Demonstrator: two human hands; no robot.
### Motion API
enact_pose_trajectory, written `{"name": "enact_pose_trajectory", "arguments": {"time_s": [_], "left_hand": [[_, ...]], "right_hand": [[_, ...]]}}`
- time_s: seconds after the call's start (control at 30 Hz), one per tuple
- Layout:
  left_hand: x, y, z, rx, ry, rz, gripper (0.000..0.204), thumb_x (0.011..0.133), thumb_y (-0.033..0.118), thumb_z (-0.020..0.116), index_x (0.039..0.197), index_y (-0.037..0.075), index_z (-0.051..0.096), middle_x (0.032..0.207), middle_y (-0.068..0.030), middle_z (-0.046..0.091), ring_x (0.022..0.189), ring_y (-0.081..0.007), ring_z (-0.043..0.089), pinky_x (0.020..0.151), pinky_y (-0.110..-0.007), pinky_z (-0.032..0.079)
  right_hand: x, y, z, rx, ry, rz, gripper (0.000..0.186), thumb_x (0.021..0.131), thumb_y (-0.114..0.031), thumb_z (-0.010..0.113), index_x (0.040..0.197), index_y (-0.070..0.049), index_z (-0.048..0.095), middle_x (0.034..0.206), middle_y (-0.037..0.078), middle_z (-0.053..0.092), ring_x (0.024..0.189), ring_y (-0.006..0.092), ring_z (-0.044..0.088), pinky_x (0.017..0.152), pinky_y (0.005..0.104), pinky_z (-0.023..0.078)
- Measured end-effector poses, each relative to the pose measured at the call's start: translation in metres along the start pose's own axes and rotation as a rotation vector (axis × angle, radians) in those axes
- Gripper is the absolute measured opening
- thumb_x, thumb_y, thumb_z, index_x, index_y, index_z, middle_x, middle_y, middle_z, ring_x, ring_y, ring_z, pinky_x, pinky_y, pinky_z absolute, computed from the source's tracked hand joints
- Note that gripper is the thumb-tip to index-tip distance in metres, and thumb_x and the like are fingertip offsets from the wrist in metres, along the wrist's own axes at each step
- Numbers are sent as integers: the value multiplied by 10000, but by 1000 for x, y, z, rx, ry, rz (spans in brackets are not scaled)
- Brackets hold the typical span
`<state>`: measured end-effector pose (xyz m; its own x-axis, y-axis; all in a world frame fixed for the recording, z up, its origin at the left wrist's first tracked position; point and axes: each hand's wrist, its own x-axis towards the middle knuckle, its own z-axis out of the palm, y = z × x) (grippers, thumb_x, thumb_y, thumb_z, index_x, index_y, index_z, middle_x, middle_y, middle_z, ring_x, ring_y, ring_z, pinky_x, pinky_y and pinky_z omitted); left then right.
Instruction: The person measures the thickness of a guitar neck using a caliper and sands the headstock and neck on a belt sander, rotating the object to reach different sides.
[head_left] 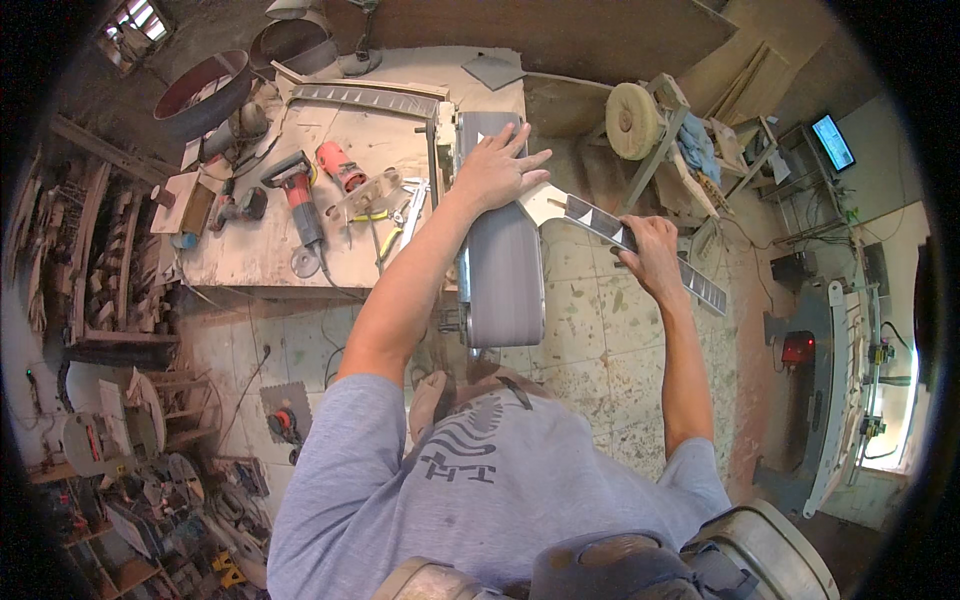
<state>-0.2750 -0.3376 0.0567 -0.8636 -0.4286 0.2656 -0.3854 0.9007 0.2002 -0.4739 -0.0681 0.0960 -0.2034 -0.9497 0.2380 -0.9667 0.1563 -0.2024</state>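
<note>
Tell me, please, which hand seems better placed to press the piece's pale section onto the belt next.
Probably the left hand: it spreads over the sanding belt, close to the pale section, while the right hand grips the dark strip beyond the belt's edge.

left hand lay palm down — fingers splayed | left forearm reached forward, slanting rightward | right hand gripped — fingers curled | right forearm extended forward, leaning slightly leftward
</note>
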Motion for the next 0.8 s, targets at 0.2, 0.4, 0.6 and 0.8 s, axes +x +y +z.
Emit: {"name": "enact_pose_trajectory", "arguments": {"time_s": [0.2,0.4,0.6,0.8], "left_hand": [[-11,-3,-9,-9,2,-29,559,1063,614,359,1528,361,535,1694,-141,316,1570,-361,263,1254,-498,250],[-21,-3,-15,-7,8,-113,560,1056,620,382,1532,364,528,1692,-147,318,1576,-362,247,1253,-511,249],[-23,-7,-18,-1,30,-128,546,1056,614,394,1526,372,535,1692,-148,318,1581,-362,235,1248,-528,257],[-18,-5,-10,27,58,-76,550,1052,610,405,1507,346,566,1673,-155,356,1562,-370,284,1229,-503,292]], "right_hand": [[3,-4,2,-14,-9,-39,572,712,-92,839,1250,-79,646,1136,132,680,1166,325,565,1109,464,355],[15,0,9,-62,-3,-83,611,729,-141,875,1282,-93,619,1152,115,698,1166,311,577,1105,468,358],[23,-1,11,-46,7,-105,613,735,-122,872,1292,-89,617,1168,113,696,1168,314,575,1099,467,370],[14,2,10,-50,-4,-39,595,738,-126,871,1285,-86,639,1166,123,689,1180,310,572,1105,470,368]]}}
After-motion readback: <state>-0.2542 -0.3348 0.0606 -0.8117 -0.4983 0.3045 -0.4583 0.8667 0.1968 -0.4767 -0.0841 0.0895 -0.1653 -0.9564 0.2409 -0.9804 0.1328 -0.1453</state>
